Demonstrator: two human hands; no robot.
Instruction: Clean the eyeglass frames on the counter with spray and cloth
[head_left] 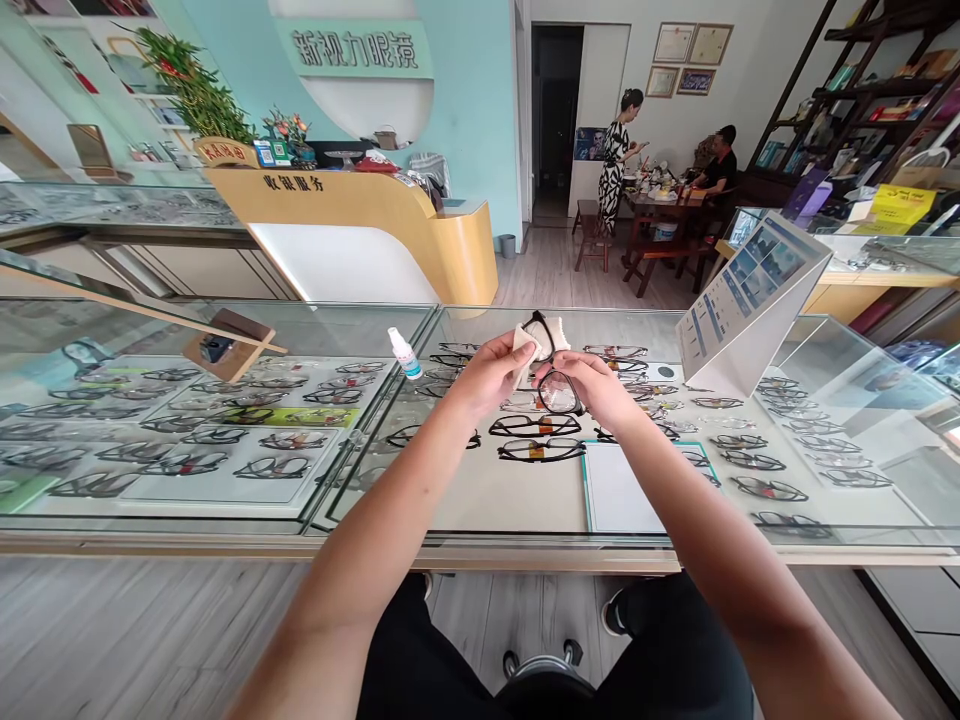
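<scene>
Above the glass display case, I hold a pair of black-framed eyeglasses (pixel 559 393) tilted on end between both hands. My left hand (pixel 491 372) is closed on a pale cleaning cloth (pixel 553 335), which lies around the upper lens. My right hand (pixel 592 385) pinches the frame near its middle, beside the lower lens. Some fingertips are hidden behind the cloth and frame. A small white spray bottle (pixel 405 354) stands on the glass to the left of my left hand.
Rows of eyeglasses (pixel 536 427) lie inside the glass display case (pixel 510 520). A teal-edged white pad (pixel 619 490) is under my right forearm. A folded display card (pixel 754 310) stands at right, a wooden stand (pixel 229 345) at left. Two people (pixel 619 165) are at a table in back.
</scene>
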